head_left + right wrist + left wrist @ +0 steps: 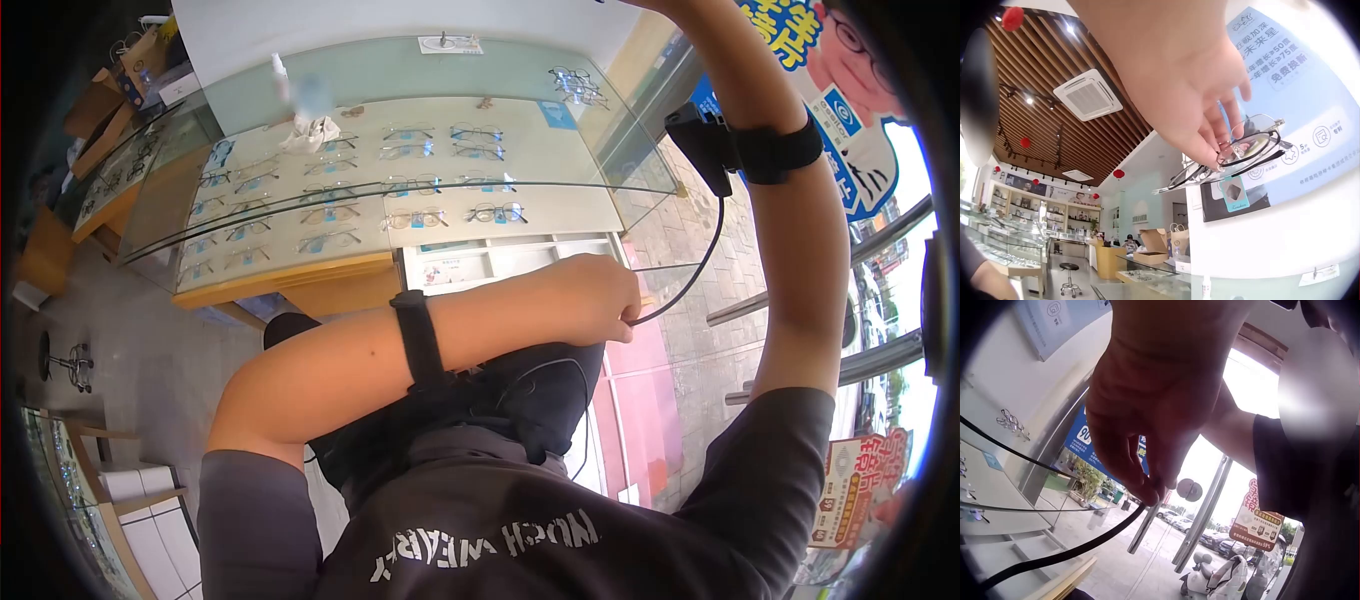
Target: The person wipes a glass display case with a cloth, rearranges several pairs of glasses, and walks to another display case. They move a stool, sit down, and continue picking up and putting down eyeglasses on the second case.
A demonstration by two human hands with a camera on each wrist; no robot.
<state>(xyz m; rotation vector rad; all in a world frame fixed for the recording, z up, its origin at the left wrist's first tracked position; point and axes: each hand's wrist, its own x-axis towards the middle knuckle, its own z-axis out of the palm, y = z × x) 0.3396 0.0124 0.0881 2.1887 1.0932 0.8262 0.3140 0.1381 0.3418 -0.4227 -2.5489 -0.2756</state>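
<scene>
Across the body in the head view, the left hand (598,298) pinches a thin black cable (690,282) that runs up to the device on the other forearm. The left wrist view shows that hand (1154,406) from close by, fingertips together on the cable (1079,551). Raised high, the right hand is mostly cut off by the head view's top edge. In the right wrist view, the right hand (1188,90) grips wire-rimmed eyeglasses (1250,150) by the middle. Black and silver rims overlap there; how many pairs cannot be told. A teal tag (1235,194) hangs below them.
A glass display counter (300,85) holds rows of eyeglasses, with more frames (578,85) on its top right. Beneath is a white compartmented drawer (500,262). Metal door handles (1200,519) stand at the right. A blue-white poster (1316,100) is behind the raised glasses.
</scene>
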